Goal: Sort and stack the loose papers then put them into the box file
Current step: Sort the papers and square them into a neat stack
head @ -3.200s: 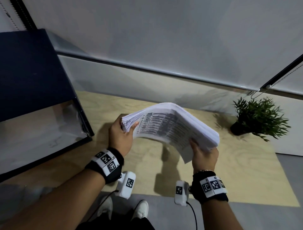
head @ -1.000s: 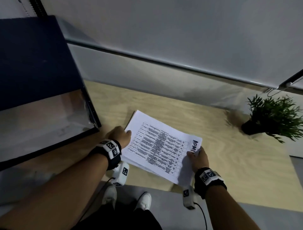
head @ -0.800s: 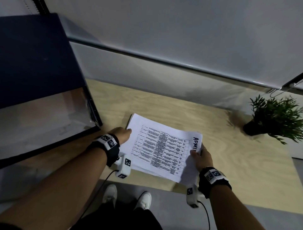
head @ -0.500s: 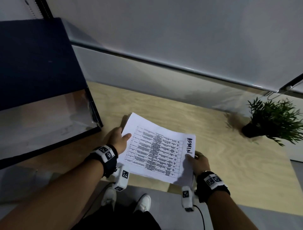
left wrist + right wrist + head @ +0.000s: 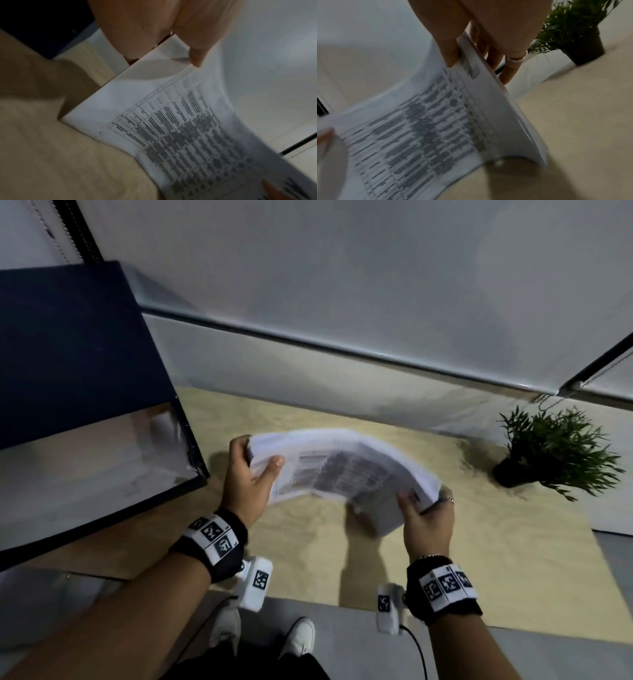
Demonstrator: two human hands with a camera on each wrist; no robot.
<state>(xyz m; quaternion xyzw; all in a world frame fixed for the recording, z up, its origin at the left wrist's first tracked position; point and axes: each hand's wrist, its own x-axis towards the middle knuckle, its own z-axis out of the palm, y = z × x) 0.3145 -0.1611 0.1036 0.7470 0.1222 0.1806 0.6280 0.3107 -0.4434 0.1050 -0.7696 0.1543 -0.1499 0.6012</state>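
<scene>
A thick stack of white papers [image 5: 346, 470] with a printed table on top hangs in the air above the wooden table, bowed upward in the middle. My left hand [image 5: 248, 474] grips its left edge, thumb on top and fingers behind. My right hand [image 5: 424, 515] grips its right edge the same way. The left wrist view shows the stack of papers [image 5: 171, 121] pinched by my left hand [image 5: 164, 40]; the right wrist view shows the stack of papers [image 5: 423, 128] held under the thumb of my right hand [image 5: 471, 47]. The open dark blue box file [image 5: 82, 392] stands at the left, its pale inside facing me.
A small potted plant [image 5: 555, 450] stands at the table's back right, seen as the potted plant [image 5: 580, 33] near my right fingers. A white wall runs behind the wooden table [image 5: 496, 559]. My feet in white shoes show below the table's front edge.
The stack lay flat on the table under both hands a second ago. Now both hands have lifted it off the table and it bends upward between them.
</scene>
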